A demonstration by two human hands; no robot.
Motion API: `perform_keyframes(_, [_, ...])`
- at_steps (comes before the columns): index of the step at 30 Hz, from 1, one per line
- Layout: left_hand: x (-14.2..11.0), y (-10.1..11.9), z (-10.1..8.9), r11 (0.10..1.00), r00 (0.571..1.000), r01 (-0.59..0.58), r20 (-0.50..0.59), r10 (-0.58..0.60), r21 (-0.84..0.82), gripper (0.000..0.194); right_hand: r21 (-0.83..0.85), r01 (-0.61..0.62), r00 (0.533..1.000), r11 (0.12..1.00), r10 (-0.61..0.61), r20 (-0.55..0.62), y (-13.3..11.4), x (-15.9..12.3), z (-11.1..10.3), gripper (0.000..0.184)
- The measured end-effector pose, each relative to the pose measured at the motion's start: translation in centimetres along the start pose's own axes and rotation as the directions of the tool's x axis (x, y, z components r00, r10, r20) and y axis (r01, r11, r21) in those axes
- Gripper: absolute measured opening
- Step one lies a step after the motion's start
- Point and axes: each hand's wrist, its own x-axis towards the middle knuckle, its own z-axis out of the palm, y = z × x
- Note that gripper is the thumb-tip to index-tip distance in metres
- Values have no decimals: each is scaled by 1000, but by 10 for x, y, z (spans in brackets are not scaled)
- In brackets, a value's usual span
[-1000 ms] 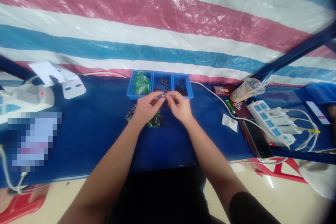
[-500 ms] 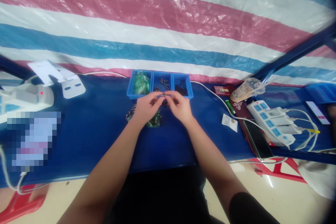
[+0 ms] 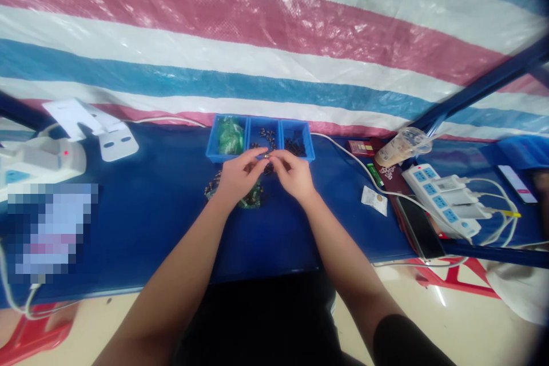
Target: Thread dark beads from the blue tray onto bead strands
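Fingertips of my left hand (image 3: 242, 174) and my right hand (image 3: 293, 173) meet in a pinch around a tiny metallic part (image 3: 266, 155), too small to name. Both hands are closed, just in front of a row of blue bins (image 3: 249, 155). The left bin has a green plastic bag (image 3: 230, 136) in it. Small brass-and-dark parts (image 3: 268, 136) lie in the middle bin, and dark pieces (image 3: 295, 146) in the right one. Partly hidden under my left hand is a heap of small parts (image 3: 213, 184) on a green bag (image 3: 252, 199).
On the right of the blue table (image 3: 150, 211) are a plastic drink cup (image 3: 398, 148), a white power strip (image 3: 441, 200), a black phone (image 3: 422, 229) and a small white packet (image 3: 374, 200). To the left are a white stand (image 3: 116, 142) and another power strip (image 3: 64, 157). A white cable (image 3: 343, 154) crosses the right side.
Both hands stay in nearly the same place. The fingertips have shifted slightly, and the small metallic part between them shows a brighter side.
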Motion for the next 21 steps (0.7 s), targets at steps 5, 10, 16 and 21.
perform_keyframes(5, [0,-1,0,1000,1000,12,-3,-12,14,32,-15,-4,1000,1000,3,-26,1,0,0,31])
perform_keyframes(10, [0,0,0,1000,1000,28,3,-28,-7,31,-6,66,994,998,-67,-85,4,0,3,26])
perform_keyframes(16, [0,-2,1,1000,1000,31,-3,-31,6,30,15,137,980,990,-134,-146,9,0,7,24])
perform_keyframes(21, [0,-2,2,1000,1000,10,4,-10,16,30,59,113,985,992,-104,-138,10,1,7,26])
